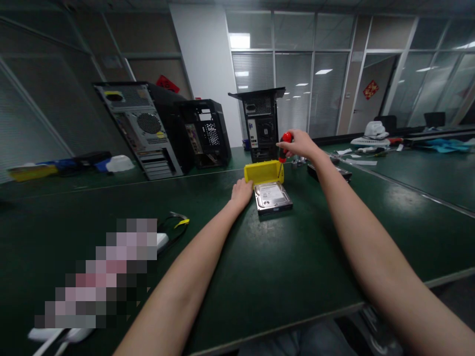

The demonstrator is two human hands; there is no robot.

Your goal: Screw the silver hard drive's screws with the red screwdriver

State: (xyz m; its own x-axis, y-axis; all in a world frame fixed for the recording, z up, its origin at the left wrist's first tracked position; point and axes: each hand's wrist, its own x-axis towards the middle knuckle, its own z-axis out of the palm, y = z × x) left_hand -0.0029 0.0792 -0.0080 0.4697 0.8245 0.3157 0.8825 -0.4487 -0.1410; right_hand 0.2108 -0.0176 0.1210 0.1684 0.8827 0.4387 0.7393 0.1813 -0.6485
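Note:
A silver hard drive (272,197) lies flat on the green table (289,262). Just behind it stands a yellow plastic case (262,171). My left hand (242,192) rests at the left end of the yellow case, fingers curled against it. My right hand (299,143) is raised above the case's right end, closed round the red handle of a screwdriver (285,143) that points down towards the case.
Three open computer towers (146,128) (206,131) (261,123) stand at the table's back. Small metal parts and a black device (334,170) lie right of the case. A cable with a yellow tag (178,225) and a white object lie at the left. Papers and clutter cover the far right table.

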